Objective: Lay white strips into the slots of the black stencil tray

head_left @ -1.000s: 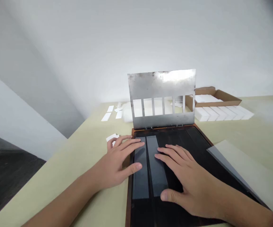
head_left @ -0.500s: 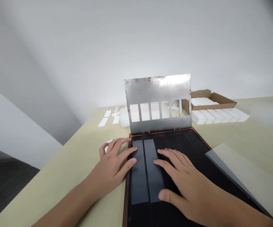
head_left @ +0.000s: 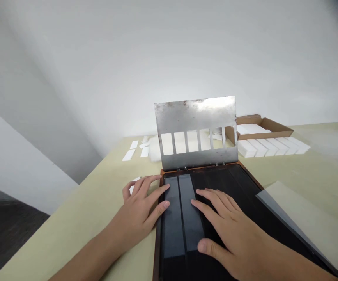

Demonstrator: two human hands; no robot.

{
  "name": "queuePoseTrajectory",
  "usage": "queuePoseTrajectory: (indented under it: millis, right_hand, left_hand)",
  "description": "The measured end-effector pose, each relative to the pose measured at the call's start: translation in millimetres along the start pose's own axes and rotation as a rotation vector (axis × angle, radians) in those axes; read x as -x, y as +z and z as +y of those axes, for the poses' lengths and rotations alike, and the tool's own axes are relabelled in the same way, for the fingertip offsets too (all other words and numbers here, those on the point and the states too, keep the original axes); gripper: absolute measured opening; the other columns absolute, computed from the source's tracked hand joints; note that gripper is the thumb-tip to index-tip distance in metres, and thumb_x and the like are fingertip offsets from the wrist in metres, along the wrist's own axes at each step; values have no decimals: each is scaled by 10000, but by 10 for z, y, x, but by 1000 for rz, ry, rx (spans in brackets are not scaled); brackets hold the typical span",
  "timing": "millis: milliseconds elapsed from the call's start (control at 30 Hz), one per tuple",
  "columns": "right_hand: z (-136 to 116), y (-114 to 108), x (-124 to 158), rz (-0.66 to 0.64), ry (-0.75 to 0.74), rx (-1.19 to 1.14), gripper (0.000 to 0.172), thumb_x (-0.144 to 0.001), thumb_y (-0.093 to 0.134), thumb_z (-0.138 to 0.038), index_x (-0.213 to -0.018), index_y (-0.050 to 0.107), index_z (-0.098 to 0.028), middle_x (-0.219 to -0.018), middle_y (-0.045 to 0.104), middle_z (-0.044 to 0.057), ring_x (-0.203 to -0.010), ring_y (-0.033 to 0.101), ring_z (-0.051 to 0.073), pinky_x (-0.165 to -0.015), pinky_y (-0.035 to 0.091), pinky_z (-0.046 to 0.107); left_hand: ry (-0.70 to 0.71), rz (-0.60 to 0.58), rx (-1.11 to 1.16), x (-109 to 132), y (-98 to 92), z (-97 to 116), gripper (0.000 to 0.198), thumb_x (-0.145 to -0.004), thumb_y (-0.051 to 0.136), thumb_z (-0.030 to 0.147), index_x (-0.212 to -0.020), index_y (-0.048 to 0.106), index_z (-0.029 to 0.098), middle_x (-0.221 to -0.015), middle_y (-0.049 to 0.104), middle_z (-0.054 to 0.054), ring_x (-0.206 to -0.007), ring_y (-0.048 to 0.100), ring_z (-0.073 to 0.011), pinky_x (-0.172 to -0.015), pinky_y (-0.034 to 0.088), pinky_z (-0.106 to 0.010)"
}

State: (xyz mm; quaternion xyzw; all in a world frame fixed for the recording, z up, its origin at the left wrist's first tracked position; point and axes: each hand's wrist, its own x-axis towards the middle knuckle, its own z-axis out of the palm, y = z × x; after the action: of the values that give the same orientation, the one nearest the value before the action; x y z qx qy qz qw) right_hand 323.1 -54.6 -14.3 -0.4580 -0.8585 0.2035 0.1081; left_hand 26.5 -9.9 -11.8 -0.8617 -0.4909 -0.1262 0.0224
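Two clear, bluish strips lie side by side on a black board with a brown edge: the left strip and the right strip. My left hand is spread at the board's left edge, its index fingertip and thumb at the left strip's outer side. Over the board, my right hand has its fingers apart, with fingertips and thumb along the right strip's right side. Behind them a metal plate with a row of rectangular openings stands upright, hinged to the board.
Stacks of white cards stand at the back right before a cardboard box holding white sheets. Translucent sheets overlap the board's right edge. Small white cards lie at the back left of the table.
The view has shifted slightly, so the scene sits a little lower. Both hands stay in nearly the same places beside the strips.
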Motion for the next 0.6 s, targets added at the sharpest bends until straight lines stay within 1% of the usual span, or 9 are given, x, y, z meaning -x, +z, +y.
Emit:
queuePoseTrajectory:
  millis: [133,367,467,533,600]
  right_hand:
    - [-1,3,-8,2,-7,9,762,-1013,391,-710,-1624,401,-256,-1715,297,121,-1566,261,417,-1226,306,698]
    - [-12,-19,12,-13,9,-13,768,-1005,416,-712,-1624,403,-256,-1713,297,125,-1566,251,418,-1233,292,691]
    - [-17,9,-4,9,14,-39,751,-1009,431,-700,-1624,398,-270,-1709,303,122,-1565,250,405,-1242,284,670]
    - [-54,-35,-6,32,7,-68,739,-1011,450,-689,-1619,402,-273,-1706,302,121,-1567,244,389,-1248,293,641]
    - [-103,-192,32,77,-11,-102,713,-1011,485,-661,-1609,410,-280,-1708,283,114,-1572,231,372,-1251,306,609]
  left_hand:
    - [0,-13,-10,6,0,-2,402,-1106,389,466,-1479,528,417,-1590,416,-60,-1446,396,-341,-1128,256,-645]
    - [10,-11,-21,14,-1,-9,427,-1102,397,462,-1520,476,432,-1589,424,-66,-1440,405,-337,-1129,260,-635]
    - [25,1,-36,15,8,-25,415,-1098,403,467,-1498,508,429,-1589,427,-67,-1436,412,-339,-1131,259,-626]
    - [35,24,-50,9,13,-41,406,-1091,416,472,-1475,540,427,-1586,434,-68,-1423,428,-348,-1133,261,-617]
    - [30,71,-65,-2,13,-60,434,-1086,422,465,-1511,499,434,-1588,437,-77,-1416,439,-355,-1132,263,-610]
